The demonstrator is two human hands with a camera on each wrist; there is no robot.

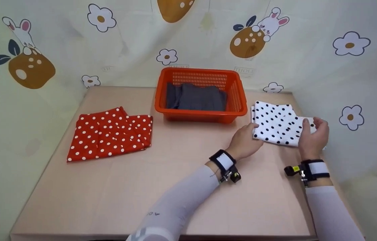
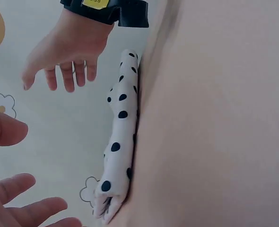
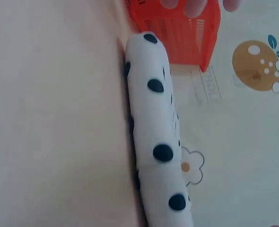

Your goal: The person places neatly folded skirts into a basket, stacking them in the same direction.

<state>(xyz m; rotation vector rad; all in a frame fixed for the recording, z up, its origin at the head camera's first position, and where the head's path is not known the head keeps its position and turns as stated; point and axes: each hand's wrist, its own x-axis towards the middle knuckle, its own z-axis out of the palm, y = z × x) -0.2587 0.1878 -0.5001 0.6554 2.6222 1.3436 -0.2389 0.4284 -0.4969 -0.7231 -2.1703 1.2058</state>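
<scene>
At the table's (image 1: 124,194) right-hand end, the white cloth (image 1: 275,125) with black dots lay folded and flat, just beside the front right corner of the orange basket (image 1: 201,114). My two hands stood apart, one at each end of this cloth. My left hand (image 1: 246,142) was at its left edge, thumb and fingers spread, a gap between them and the cloth in the left wrist view. My right hand (image 1: 313,139) was over its right end, thumb apart from the fingers; the left wrist view showed these fingers straight and separated, pointing down. Neither hand was clamped on the cloth. From the head view alone I could not tell whether either hand touched it.

Both wrists bore a strap with a small camera, above pale sleeves (image 1: 181,201). The basket stood at the table's far edge and contained grey cloth (image 1: 201,97). On the left side, well apart from my hands, the red cloth (image 1: 111,135) with white dots lay folded. Behind the table hung a pale backdrop (image 1: 134,60) printed with rabbits and flowers.
</scene>
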